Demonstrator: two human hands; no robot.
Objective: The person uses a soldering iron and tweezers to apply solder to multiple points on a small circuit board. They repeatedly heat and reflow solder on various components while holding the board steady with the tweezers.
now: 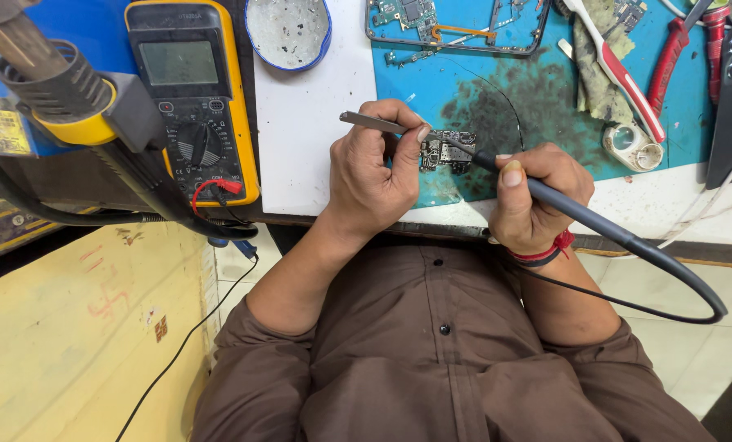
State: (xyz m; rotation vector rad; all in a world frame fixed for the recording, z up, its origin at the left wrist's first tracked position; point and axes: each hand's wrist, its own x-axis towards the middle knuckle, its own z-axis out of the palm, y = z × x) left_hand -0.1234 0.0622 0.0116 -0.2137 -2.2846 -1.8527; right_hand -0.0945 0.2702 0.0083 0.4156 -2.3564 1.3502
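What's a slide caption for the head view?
Left hand grips tweezers on a small circuit board, right hand holds a soldering iron to it.

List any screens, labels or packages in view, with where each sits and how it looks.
Multimeter screen: top left of the bench, a grey-green rectangle, blank, in a yellow and black case.
Yellow label: far left edge, behind the hot-air nozzle, a worn rectangle with dark print.
No packages show near the left hand or right hand.
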